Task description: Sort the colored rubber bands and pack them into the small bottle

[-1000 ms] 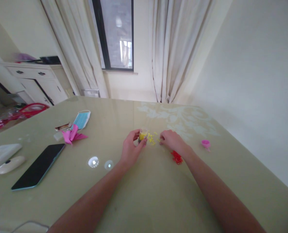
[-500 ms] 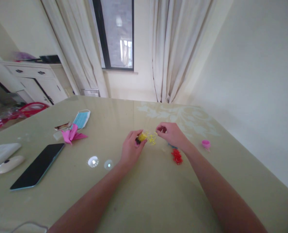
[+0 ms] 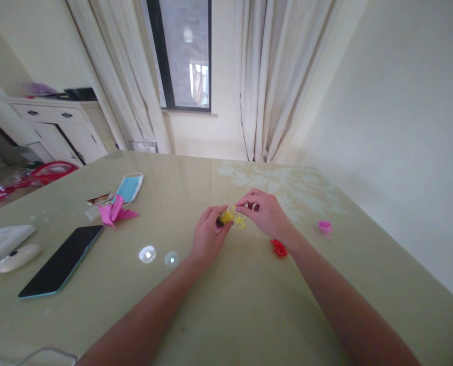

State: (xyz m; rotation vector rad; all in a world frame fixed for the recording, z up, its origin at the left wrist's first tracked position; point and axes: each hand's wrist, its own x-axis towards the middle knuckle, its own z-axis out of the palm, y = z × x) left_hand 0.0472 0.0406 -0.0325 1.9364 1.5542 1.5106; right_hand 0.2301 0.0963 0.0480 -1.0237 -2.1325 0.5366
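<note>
My left hand [image 3: 207, 231] is wrapped around a small clear container [image 3: 227, 216] with yellow bits inside and a dark end near the palm. My right hand [image 3: 262, 209] is closed in a pinch at the container's far right end; whatever is between its fingertips is too small to make out. Loose yellow pieces [image 3: 240, 221] lie on the table just below the right fingertips. Under my right wrist sits a small heap of red pieces [image 3: 279, 249], partly covered by the forearm.
A pink cup-like item [image 3: 325, 226] stands to the right on the glossy table [image 3: 226, 315]. On the left lie a dark-screened tablet or phone [image 3: 62, 262], a white oval object [image 3: 18, 258], a pink folded paper shape [image 3: 116, 211] and a blue face mask [image 3: 128, 188].
My right hand has moved left, bringing its pinched fingertips up to the container. Blue pieces seen beneath that hand before are now hidden. My left hand has barely shifted.
</note>
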